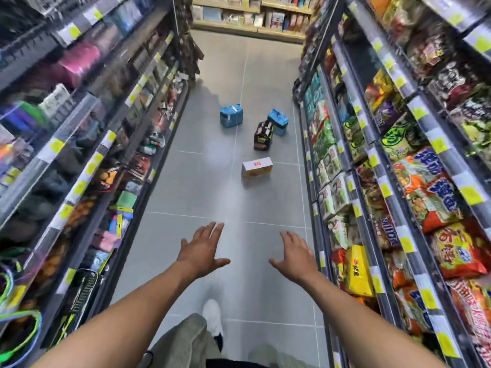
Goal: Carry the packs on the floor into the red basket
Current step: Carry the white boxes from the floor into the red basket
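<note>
Four packs are sitting on the grey tiled floor [199, 181] and none of them is in anyone's hands, so I'd say this job is basically at zero. The white-topped yellow cardboard box [257, 168] lies nearest the person. Just beyond the box stands a black wrapped multipack [263, 135], with a blue wrapped pack [278, 122] right behind it, maybe touching, can't tell. A second blue wrapped pack [231, 115] is beyond the box and off to its left, apart from the others.

The left hand [203, 249] and right hand [295, 254] are both on the near side of the box, well short of it, with fingers spread, loose and holding nothing.

No red basket in view anywhere, so I can't say where it sits. My guess is all four are left to carry, box first.
</note>
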`<action>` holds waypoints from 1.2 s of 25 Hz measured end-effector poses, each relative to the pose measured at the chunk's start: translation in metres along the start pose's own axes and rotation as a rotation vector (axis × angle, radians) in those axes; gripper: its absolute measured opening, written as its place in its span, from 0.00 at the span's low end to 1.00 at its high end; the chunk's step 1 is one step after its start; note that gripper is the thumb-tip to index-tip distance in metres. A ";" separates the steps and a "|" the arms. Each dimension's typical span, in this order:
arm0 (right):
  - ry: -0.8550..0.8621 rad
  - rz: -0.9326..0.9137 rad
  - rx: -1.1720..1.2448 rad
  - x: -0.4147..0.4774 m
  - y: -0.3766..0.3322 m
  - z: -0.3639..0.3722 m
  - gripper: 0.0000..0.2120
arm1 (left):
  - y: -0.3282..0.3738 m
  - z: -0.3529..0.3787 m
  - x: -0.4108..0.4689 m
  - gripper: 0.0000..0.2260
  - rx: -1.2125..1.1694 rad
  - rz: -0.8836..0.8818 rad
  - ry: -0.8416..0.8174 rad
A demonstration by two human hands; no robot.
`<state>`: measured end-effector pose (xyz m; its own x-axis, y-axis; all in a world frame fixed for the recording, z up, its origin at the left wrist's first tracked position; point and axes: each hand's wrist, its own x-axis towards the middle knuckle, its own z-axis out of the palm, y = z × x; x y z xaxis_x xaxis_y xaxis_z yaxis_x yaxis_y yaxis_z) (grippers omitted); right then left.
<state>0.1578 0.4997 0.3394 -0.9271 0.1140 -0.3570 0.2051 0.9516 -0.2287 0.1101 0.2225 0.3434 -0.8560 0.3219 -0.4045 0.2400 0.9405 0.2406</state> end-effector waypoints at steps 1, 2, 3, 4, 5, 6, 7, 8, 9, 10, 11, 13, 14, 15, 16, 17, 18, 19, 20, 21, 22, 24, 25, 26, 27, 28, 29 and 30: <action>0.008 0.011 -0.006 0.021 -0.004 -0.010 0.43 | -0.005 -0.013 0.023 0.45 0.010 0.013 -0.002; 0.017 0.023 -0.009 0.042 -0.007 -0.021 0.43 | -0.009 -0.025 0.045 0.45 0.015 0.022 -0.002; 0.021 0.037 -0.002 0.064 -0.009 -0.030 0.43 | -0.012 -0.038 0.068 0.45 0.011 0.028 -0.003; 0.017 0.055 0.004 0.084 -0.009 -0.039 0.43 | -0.014 -0.050 0.091 0.45 0.008 0.034 -0.013; 0.016 0.072 0.013 0.097 -0.009 -0.046 0.43 | -0.015 -0.058 0.108 0.45 0.008 0.040 -0.022; 0.016 0.081 0.017 0.110 -0.008 -0.051 0.43 | -0.015 -0.065 0.125 0.45 0.015 0.052 -0.029; 0.010 0.097 0.021 0.128 -0.004 -0.056 0.43 | -0.014 -0.072 0.147 0.46 0.024 0.069 -0.037; 0.005 0.111 0.029 0.148 0.001 -0.063 0.44 | -0.011 -0.080 0.169 0.46 0.030 0.083 -0.039; 0.000 0.117 0.033 0.168 0.005 -0.069 0.44 | -0.007 -0.088 0.191 0.46 0.037 0.091 -0.040; -0.002 0.118 0.033 0.190 0.010 -0.075 0.44 | -0.004 -0.095 0.214 0.46 0.044 0.095 -0.041; -0.004 0.117 0.031 0.213 0.016 -0.082 0.45 | -0.001 -0.102 0.237 0.47 0.051 0.093 -0.043; -0.003 0.103 0.023 0.258 0.026 -0.094 0.45 | 0.006 -0.115 0.278 0.47 0.062 0.080 -0.050; 0.001 0.097 0.021 0.279 0.030 -0.102 0.46 | 0.009 -0.122 0.296 0.47 0.061 0.070 -0.051; 0.003 0.089 0.021 0.304 0.035 -0.111 0.46 | 0.013 -0.131 0.318 0.47 0.057 0.058 -0.051; -0.001 0.083 0.024 0.329 0.040 -0.121 0.46 | 0.018 -0.141 0.339 0.46 0.049 0.046 -0.054; -0.011 0.077 0.029 0.352 0.044 -0.132 0.46 | 0.022 -0.152 0.358 0.46 0.045 0.040 -0.057; -0.021 0.068 0.029 0.375 0.048 -0.142 0.46 | 0.027 -0.162 0.378 0.46 0.046 0.035 -0.059; -0.031 0.060 0.023 0.396 0.052 -0.150 0.46 | 0.031 -0.169 0.396 0.46 0.047 0.027 -0.058; -0.043 0.054 0.016 0.417 0.056 -0.157 0.46 | 0.033 -0.176 0.414 0.46 0.044 0.014 -0.058; -0.055 0.047 0.012 0.437 0.059 -0.164 0.46 | 0.035 -0.181 0.430 0.46 0.041 0.001 -0.064; -0.065 0.041 0.005 0.453 0.061 -0.171 0.46 | 0.036 -0.186 0.442 0.46 0.042 -0.007 -0.074; -0.077 0.020 -0.021 0.488 0.062 -0.182 0.46 | 0.034 -0.195 0.471 0.46 0.043 -0.019 -0.084; -0.083 0.012 -0.035 0.507 0.062 -0.189 0.47 | 0.032 -0.199 0.486 0.46 0.037 -0.031 -0.085; -0.092 0.005 -0.046 0.527 0.060 -0.195 0.47 | 0.029 -0.205 0.503 0.46 0.033 -0.038 -0.088; -0.100 -0.003 -0.054 0.548 0.058 -0.201 0.47 | 0.025 -0.210 0.521 0.46 0.030 -0.043 -0.091; -0.109 -0.008 -0.069 0.568 0.055 -0.207 0.47 | 0.020 -0.214 0.539 0.47 0.026 -0.049 -0.092; -0.118 -0.015 -0.082 0.589 0.052 -0.213 0.48 | 0.015 -0.219 0.559 0.47 0.018 -0.054 -0.092; -0.129 -0.018 -0.088 0.608 0.048 -0.218 0.48 | 0.011 -0.226 0.578 0.47 0.009 -0.058 -0.093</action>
<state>-0.4642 0.6768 0.3093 -0.8813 0.0646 -0.4681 0.1555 0.9751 -0.1582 -0.4858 0.3948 0.3118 -0.8224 0.2756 -0.4977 0.1962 0.9586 0.2064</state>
